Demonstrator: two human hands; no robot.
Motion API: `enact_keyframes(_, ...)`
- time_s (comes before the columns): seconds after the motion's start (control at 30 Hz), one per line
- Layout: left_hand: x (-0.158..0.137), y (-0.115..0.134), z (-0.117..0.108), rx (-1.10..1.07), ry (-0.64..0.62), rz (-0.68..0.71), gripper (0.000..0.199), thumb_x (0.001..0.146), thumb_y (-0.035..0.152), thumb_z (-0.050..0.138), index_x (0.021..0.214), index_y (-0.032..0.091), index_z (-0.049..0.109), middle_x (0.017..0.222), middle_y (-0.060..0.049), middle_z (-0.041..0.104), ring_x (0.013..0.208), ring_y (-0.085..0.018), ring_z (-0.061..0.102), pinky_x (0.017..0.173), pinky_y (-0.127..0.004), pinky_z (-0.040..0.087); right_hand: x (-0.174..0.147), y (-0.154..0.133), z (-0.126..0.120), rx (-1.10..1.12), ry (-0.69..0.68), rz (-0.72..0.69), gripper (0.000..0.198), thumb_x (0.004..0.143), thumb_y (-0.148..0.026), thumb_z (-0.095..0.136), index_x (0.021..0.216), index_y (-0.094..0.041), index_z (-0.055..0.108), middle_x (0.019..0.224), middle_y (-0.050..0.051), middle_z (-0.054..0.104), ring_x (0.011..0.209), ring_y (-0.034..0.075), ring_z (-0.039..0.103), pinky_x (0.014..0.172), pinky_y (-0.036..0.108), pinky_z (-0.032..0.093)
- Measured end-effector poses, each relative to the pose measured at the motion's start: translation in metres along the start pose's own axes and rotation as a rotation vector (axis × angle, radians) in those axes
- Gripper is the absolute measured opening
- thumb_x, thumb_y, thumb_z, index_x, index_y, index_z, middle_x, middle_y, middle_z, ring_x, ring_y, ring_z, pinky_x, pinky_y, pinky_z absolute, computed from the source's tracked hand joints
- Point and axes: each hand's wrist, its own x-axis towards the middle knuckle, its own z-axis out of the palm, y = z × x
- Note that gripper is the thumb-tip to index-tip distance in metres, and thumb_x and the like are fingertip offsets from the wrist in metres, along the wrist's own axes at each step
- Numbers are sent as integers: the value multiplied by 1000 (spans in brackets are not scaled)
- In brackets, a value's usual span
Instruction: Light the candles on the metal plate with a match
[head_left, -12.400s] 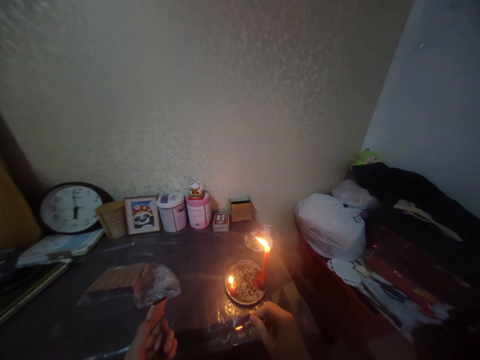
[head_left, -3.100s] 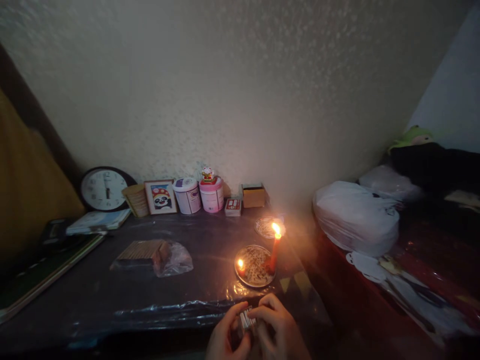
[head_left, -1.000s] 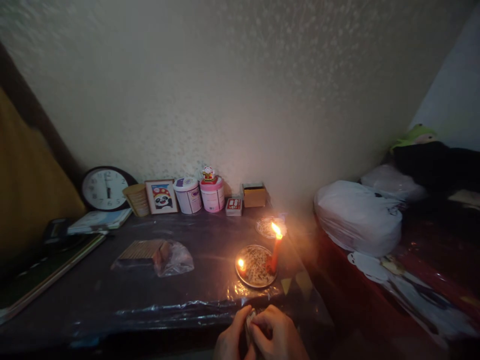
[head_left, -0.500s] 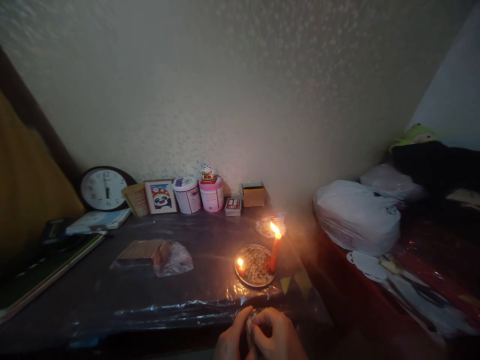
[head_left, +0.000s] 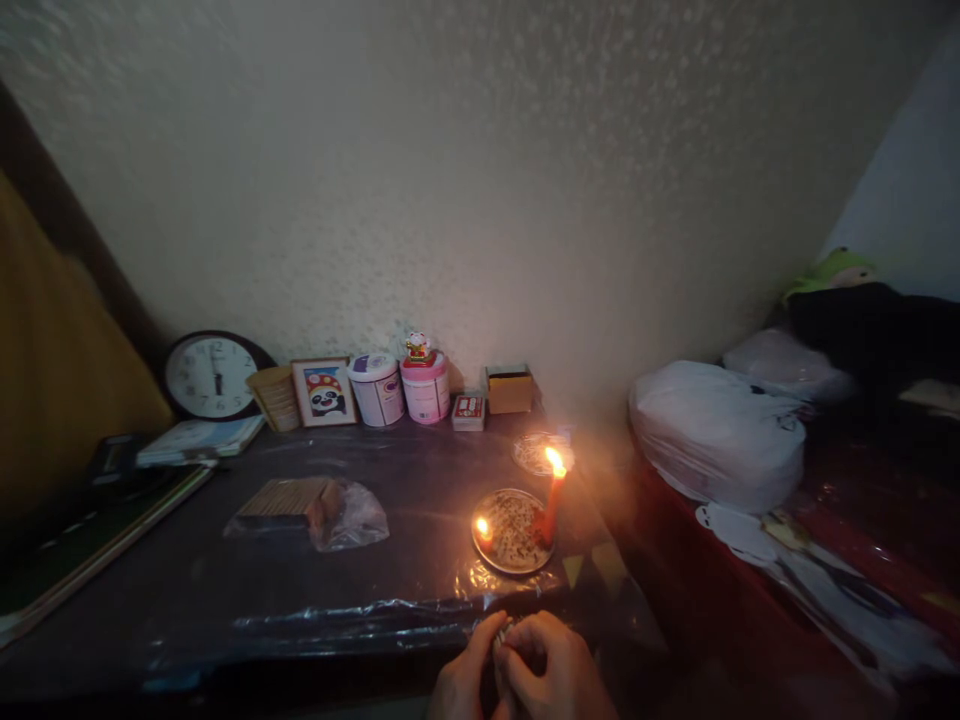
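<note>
At the table's front edge my left hand (head_left: pixel 465 675) and my right hand (head_left: pixel 556 668) are close together, fingers pinched. Between their fingertips is a small pale thing (head_left: pixel 503 632), mostly hidden and too small to name. Just beyond them lies a round metal plate (head_left: pixel 514 572) strewn with small brown and pale bits. A tall lit red candle (head_left: pixel 552 510) rises at its right side, and a short lit candle stub (head_left: pixel 484 538) burns at its left. Behind is a second, smaller plate (head_left: pixel 525 466) with pale bits on it.
Plastic sheeting covers the dark table (head_left: pixel 427 500). A bagged stack of thin brown pieces (head_left: pixel 289 497) lies left. Along the wall stand a clock (head_left: pixel 212 377), a panda picture (head_left: pixel 325 392), two tubs (head_left: pixel 376 393) and a small box (head_left: pixel 508 392). White bags (head_left: pixel 716 430) sit to the right.
The view has shifted very slightly. My hands stay pinched together in nearly the same place, with only small finger movement around the pale thing. The candle flames flicker.
</note>
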Motion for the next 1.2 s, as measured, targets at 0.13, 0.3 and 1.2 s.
enact_keyframes(0.13,1,3,1,9,42,2,36,81,30,56,116,23,57,95,-5,76,82,-18,72,73,-24,55,-1,-4,-3,3,8,-10,19,79,-28,52,64,-19,61,68,2,63,66,17,61,62,24,45)
enact_keyframes(0.3,2,3,0,3,15,-40,35,82,33,53,115,22,58,84,-4,76,71,-17,71,67,-24,55,-2,-11,-9,-22,-12,-2,17,78,-23,49,66,-18,60,70,2,61,66,16,60,62,25,44)
enact_keyframes(1.2,1,2,-1,-63,-89,-68,42,75,26,54,116,20,59,91,-6,76,77,-18,71,74,-24,54,-3,-22,-20,-106,-71,30,20,79,-19,50,61,-18,60,69,3,61,65,16,61,60,24,43)
